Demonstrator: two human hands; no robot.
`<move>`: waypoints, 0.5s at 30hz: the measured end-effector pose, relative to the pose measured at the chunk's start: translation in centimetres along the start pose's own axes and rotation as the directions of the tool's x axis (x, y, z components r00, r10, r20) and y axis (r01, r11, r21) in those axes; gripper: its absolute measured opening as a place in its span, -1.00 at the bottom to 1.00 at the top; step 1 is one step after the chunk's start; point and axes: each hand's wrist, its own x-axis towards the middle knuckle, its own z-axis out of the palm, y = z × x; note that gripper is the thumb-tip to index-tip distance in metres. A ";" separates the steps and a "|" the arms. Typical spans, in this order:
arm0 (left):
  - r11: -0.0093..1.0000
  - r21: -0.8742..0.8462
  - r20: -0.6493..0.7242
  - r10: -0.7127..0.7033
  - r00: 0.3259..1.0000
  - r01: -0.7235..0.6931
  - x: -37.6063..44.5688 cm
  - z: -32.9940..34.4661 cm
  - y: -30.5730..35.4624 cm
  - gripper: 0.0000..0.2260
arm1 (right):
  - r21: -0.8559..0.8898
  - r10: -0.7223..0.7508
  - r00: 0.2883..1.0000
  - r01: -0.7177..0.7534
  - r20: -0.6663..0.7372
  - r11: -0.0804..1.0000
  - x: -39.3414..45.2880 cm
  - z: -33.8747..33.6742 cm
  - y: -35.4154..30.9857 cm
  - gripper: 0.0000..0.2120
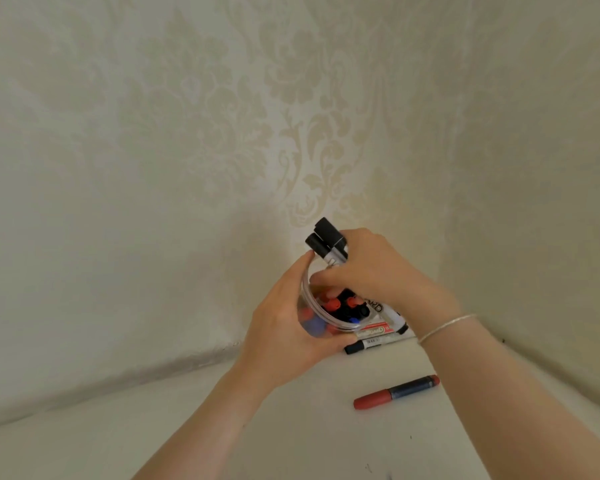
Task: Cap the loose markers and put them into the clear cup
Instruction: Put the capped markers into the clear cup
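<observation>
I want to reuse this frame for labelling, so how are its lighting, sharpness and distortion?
Head view: soft, even light with a warmer patch on the wallpaper behind the hands; wide-angle bending curves the wall and table edge; the image is slightly soft, so print on the black-capped markers in the right hand is barely legible; the clear cup held by the left hand shows mild rim glare.

One clear cup (312, 306), one red-capped marker (395, 392) on the table, two hands (284, 327)

a home room: cream damask-patterned wallpaper (291, 116) rises behind the fingers (321, 278), a plain white surface (187, 427) below them.
</observation>
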 end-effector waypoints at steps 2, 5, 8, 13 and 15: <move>1.000 -0.012 -0.004 -0.005 1.000 0.005 -0.1 0.1 -0.1 -0.04 | -0.035 -0.056 0.995 0.053 -0.081 0.998 0.2 0.5 0.1 -0.79; 1.000 -0.021 -0.039 -0.017 0.999 0.016 -0.1 -0.1 0.0 -0.08 | 0.252 -0.078 0.949 0.159 -0.304 0.955 0.3 -0.2 0.0 -0.85; 1.000 0.009 -0.046 -0.011 0.999 0.011 0.0 -0.3 0.0 -0.10 | 0.436 -0.018 0.859 0.278 -0.511 0.856 0.2 -1.6 -0.8 -0.83; 1.000 -0.010 -0.040 -0.002 0.999 0.001 0.0 -0.3 0.1 -0.09 | 0.351 -0.051 0.878 0.242 -0.476 0.905 -0.2 -1.8 -1.7 -0.67; 1.000 -0.014 -0.035 0.004 0.999 -0.004 0.0 -0.3 0.2 -0.08 | 0.339 -0.081 0.892 0.252 -0.446 0.906 -0.3 -1.4 -1.8 -0.68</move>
